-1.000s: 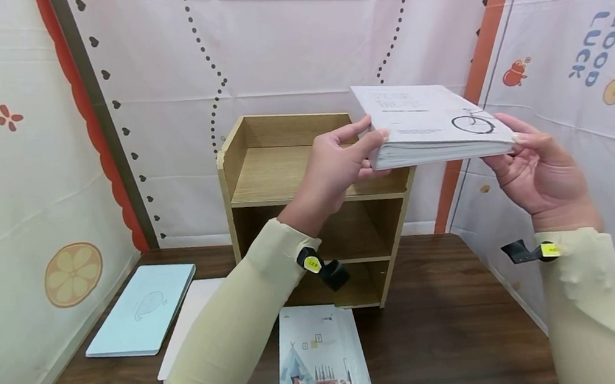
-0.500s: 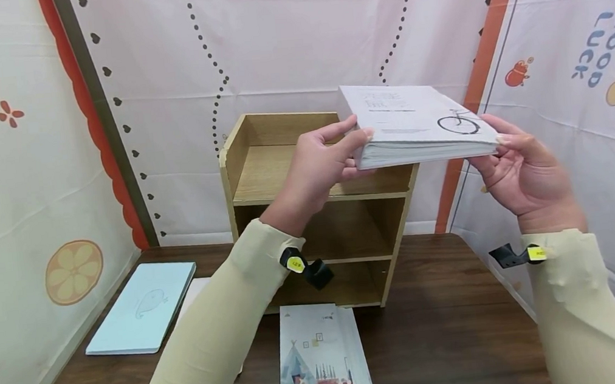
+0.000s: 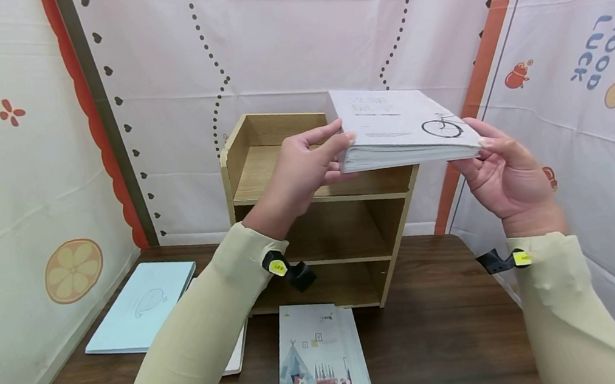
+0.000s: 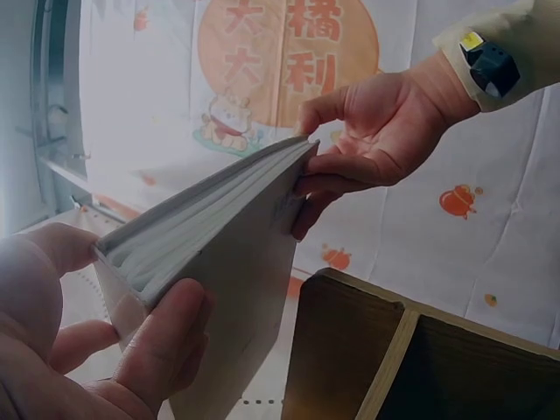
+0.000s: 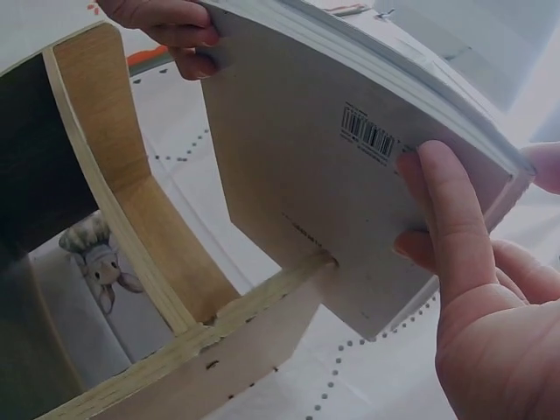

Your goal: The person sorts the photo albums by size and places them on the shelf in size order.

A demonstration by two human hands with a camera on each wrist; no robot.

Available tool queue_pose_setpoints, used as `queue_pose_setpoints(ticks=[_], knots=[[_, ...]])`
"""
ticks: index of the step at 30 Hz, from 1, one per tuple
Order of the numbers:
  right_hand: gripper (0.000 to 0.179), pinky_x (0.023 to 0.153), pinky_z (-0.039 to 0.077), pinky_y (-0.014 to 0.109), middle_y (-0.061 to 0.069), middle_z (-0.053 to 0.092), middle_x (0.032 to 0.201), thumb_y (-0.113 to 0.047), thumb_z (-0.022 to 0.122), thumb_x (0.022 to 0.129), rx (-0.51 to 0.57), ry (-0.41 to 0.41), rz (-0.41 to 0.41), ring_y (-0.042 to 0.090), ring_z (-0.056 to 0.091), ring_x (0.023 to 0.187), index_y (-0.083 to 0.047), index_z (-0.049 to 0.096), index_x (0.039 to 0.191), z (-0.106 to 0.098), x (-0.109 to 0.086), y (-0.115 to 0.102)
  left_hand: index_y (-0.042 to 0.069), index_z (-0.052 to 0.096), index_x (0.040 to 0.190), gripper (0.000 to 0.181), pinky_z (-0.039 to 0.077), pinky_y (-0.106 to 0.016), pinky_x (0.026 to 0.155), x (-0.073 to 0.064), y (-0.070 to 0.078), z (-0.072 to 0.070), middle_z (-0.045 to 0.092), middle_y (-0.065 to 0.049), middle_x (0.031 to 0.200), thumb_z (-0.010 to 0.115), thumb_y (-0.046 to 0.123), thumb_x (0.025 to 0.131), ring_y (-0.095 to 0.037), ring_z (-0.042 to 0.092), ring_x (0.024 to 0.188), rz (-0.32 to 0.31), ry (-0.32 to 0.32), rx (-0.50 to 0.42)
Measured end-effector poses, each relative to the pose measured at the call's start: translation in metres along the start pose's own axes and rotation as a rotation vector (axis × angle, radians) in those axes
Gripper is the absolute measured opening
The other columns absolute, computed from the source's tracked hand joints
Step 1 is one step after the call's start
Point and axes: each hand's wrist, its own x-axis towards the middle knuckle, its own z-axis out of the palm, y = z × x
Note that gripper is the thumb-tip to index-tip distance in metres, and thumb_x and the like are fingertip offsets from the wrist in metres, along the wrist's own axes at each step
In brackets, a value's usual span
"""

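A stack of white notebooks (image 3: pixel 389 121) with a bicycle printed on the top cover is held level above the right part of the shelf's top. My left hand (image 3: pixel 305 162) pinches its left near corner, thumb on top and fingers below. At the right end, my right hand (image 3: pixel 511 171) grips the edge with the thumb over the cover and fingers underneath. The layered page edges (image 4: pixel 188 223) show between both hands in the left wrist view. A barcode (image 5: pixel 367 133) is visible on the underside in the right wrist view.
A small wooden shelf (image 3: pixel 324 198) with open compartments stands at the table's back. In front lie white notebooks (image 3: pixel 316 356) with a tent picture. A light-blue notebook (image 3: pixel 137 310) lies at left, and a white one (image 3: pixel 237 353) is partly hidden by my left arm.
Both hands have carried the notebook stack leftward, further over the shelf's top, and it sits slightly lower than half a second ago. The notebooks on the table have stayed put.
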Motion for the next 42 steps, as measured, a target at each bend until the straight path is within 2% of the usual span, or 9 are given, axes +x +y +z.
queue_pose_setpoints(ticks=[7,12,19,30,36,42], knots=[[0.049,0.105,0.05,0.044,0.024,0.046,0.156,0.006,0.035,0.105,0.0,0.008,-0.003,0.04,0.06,0.131,0.007,0.037,0.154,0.004,0.002,0.008,0.014,0.065,0.14,0.045,0.065,-0.031,0.075,-0.006,0.001,-0.01,0.072,-0.015,0.108,0.074,0.019,0.095,-0.016,0.067,0.068,0.008,0.017,0.044],[0.049,0.104,0.051,0.043,0.024,0.045,0.157,0.007,0.036,0.105,-0.008,0.009,-0.009,0.039,0.061,0.13,0.007,0.038,0.154,0.008,0.001,0.013,0.015,0.066,0.139,0.044,0.065,-0.031,0.076,-0.01,0.002,-0.015,0.071,-0.014,0.106,0.074,0.02,0.095,-0.014,0.064,0.067,0.017,0.017,0.057],[0.051,0.104,0.051,0.043,0.022,0.043,0.159,0.006,0.037,0.105,-0.024,0.01,-0.012,0.039,0.061,0.13,0.004,0.035,0.156,0.015,0.002,0.019,0.014,0.065,0.14,0.045,0.065,-0.027,0.071,-0.016,0.007,-0.021,0.071,-0.014,0.107,0.073,0.018,0.095,-0.015,0.064,0.064,0.041,0.016,0.061],[0.05,0.103,0.049,0.042,0.021,0.044,0.158,0.006,0.039,0.106,-0.064,0.006,-0.014,0.038,0.063,0.128,0.004,0.036,0.156,0.024,0.004,0.03,0.021,0.064,0.141,0.046,0.064,-0.031,0.08,-0.027,0.013,-0.034,0.071,-0.014,0.12,0.074,0.025,0.095,-0.018,0.067,0.071,0.037,0.04,0.144],[0.053,0.102,0.051,0.043,0.023,0.043,0.159,0.007,0.037,0.106,-0.053,0.0,-0.007,0.038,0.064,0.126,0.004,0.03,0.158,0.028,0.004,0.037,0.021,0.064,0.141,0.046,0.064,-0.025,0.075,-0.033,0.015,-0.041,0.07,-0.013,0.118,0.074,0.025,0.096,-0.015,0.066,0.068,0.033,0.054,0.153],[0.052,0.101,0.053,0.043,0.024,0.046,0.156,0.008,0.036,0.105,-0.053,-0.011,-0.007,0.038,0.066,0.123,0.005,0.032,0.157,0.031,0.006,0.045,0.021,0.065,0.14,0.045,0.062,-0.02,0.069,-0.038,0.015,-0.049,0.069,-0.012,0.114,0.074,0.024,0.096,-0.012,0.062,0.064,0.034,0.072,0.149]])
